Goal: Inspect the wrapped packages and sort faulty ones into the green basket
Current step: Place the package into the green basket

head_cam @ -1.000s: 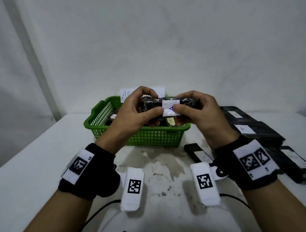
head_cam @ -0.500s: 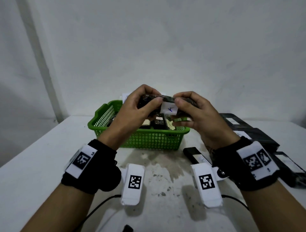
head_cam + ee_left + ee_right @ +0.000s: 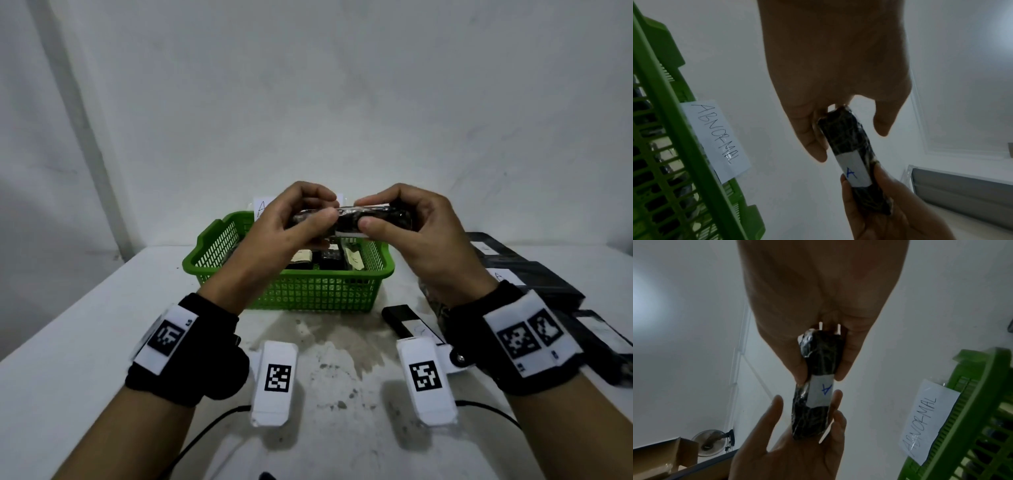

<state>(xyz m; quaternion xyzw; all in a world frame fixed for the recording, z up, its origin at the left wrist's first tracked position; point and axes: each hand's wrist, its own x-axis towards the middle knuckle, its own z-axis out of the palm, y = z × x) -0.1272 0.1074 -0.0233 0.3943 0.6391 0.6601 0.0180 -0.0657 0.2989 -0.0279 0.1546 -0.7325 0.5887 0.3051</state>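
Held item: a black film-wrapped package (image 3: pixel 349 219) is held level above the green basket (image 3: pixel 308 291), at the centre of the head view.
Left hand: the left hand (image 3: pixel 291 222) is clamped on the package's left end, thumb in front and fingers curled over the top.
Right hand: the right hand (image 3: pixel 407 226) is clamped on the right end in the same way.
Label: a white label marked "A" (image 3: pixel 854 170) is wrapped round the package's middle; in the wrist views it is turned away from the person.
Change: half a second ago the label's face was shown to the head camera; now only its thin edge is seen there, so the package has been rolled in the fingers.
Meaning: inspection is judged to be under way, another side being checked; no fault can be made out in the crinkled film.
Basket: a paper sign reading "ABNORMAL" (image 3: pixel 925 423) is fixed at its far rim, and several packages already lie inside.
Remaining stock: more black packages (image 3: pixel 534 277) lie on the table at the right of the frame.
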